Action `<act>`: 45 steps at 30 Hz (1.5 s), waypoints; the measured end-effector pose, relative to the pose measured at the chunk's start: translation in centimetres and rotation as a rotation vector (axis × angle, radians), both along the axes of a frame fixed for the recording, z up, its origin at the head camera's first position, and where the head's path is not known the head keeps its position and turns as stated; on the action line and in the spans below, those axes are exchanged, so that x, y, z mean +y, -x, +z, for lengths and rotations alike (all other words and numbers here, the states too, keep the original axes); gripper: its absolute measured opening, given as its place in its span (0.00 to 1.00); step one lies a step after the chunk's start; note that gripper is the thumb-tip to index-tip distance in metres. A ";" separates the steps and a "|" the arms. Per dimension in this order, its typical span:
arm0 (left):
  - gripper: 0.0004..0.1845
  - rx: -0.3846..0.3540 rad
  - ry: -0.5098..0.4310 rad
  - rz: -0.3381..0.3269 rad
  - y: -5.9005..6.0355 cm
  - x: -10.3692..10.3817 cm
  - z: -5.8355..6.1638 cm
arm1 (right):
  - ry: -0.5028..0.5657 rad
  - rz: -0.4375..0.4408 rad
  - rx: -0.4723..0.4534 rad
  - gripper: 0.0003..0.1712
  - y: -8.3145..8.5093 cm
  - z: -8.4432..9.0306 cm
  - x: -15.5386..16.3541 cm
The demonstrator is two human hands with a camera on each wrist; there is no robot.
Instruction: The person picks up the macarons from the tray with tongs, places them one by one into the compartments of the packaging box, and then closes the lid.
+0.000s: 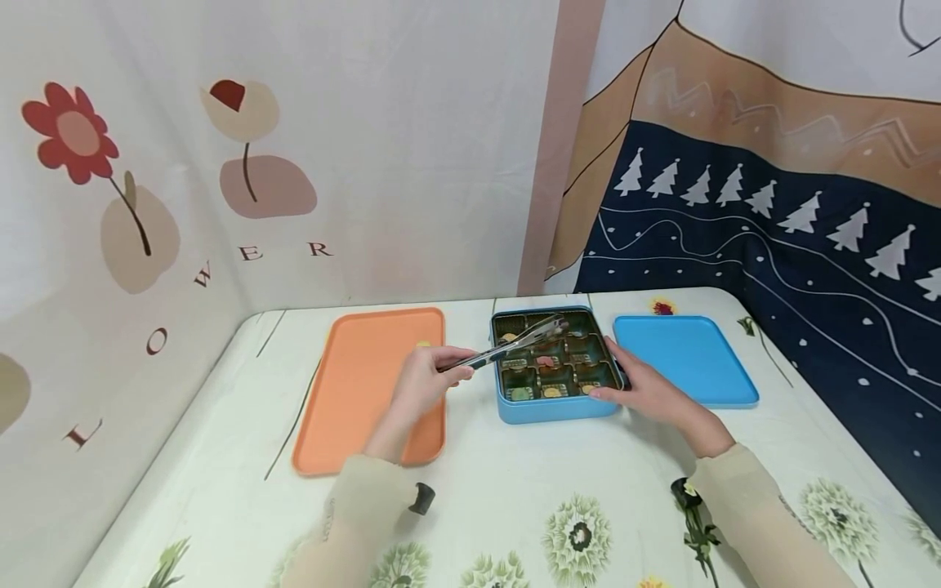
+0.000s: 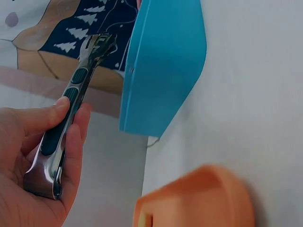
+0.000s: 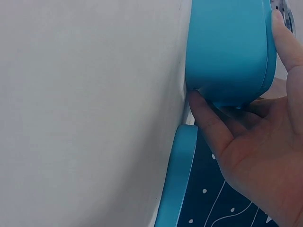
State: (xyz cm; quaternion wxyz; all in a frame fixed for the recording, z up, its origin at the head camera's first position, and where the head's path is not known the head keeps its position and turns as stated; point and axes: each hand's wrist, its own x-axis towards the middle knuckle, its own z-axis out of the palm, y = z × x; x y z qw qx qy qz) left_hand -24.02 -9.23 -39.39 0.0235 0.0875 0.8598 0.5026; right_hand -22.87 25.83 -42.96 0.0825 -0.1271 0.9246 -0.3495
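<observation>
A pair of metal tongs (image 1: 506,348) with dark grip pads is held in my left hand (image 1: 421,382), thumb on one arm and fingers on the other. Their tips reach over the back right compartments of a blue box (image 1: 559,410); I cannot tell whether they pinch anything. Inside the box, a dark divided insert carries small pieces, among them a pink piece (image 1: 545,361), a green piece (image 1: 520,394) and a yellow piece (image 1: 551,393). My right hand (image 1: 654,394) grips the box's right side, its thumb on the rim at the front corner and its fingers along the wall.
Left of the box lies an orange tray (image 1: 360,384), with a small yellow piece (image 1: 423,344) near its right edge, partly behind my left hand. A flat blue lid (image 1: 687,359) lies to the right. Fabric walls (image 1: 412,163) stand behind the table.
</observation>
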 end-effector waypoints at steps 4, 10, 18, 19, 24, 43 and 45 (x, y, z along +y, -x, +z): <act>0.13 -0.023 0.002 -0.018 0.2 1.1 -0.2 | -0.003 0.000 0.001 0.59 0.0 0.0 -0.1; 0.13 -0.028 0.016 -0.051 0.5 2.4 -0.5 | -0.006 -0.001 -0.003 0.59 0.0 0.1 -0.1; 0.11 -0.026 0.041 -0.061 0.8 3.5 -1.0 | -0.006 0.005 -0.003 0.60 0.0 0.2 -0.1; 0.11 -0.027 0.045 -0.059 0.8 3.6 -1.1 | -0.005 0.006 -0.004 0.60 0.0 0.2 -0.1; 0.12 -0.015 0.071 -0.057 0.9 3.9 -1.2 | -0.004 0.003 -0.010 0.60 -0.1 0.2 -0.1; 0.12 -0.033 0.101 -0.052 0.8 4.0 -1.2 | 0.000 0.007 -0.018 0.60 -0.2 0.3 -0.1; 0.12 -0.035 0.100 -0.052 0.8 4.0 -1.2 | 0.000 0.010 -0.017 0.60 -0.2 0.3 -0.1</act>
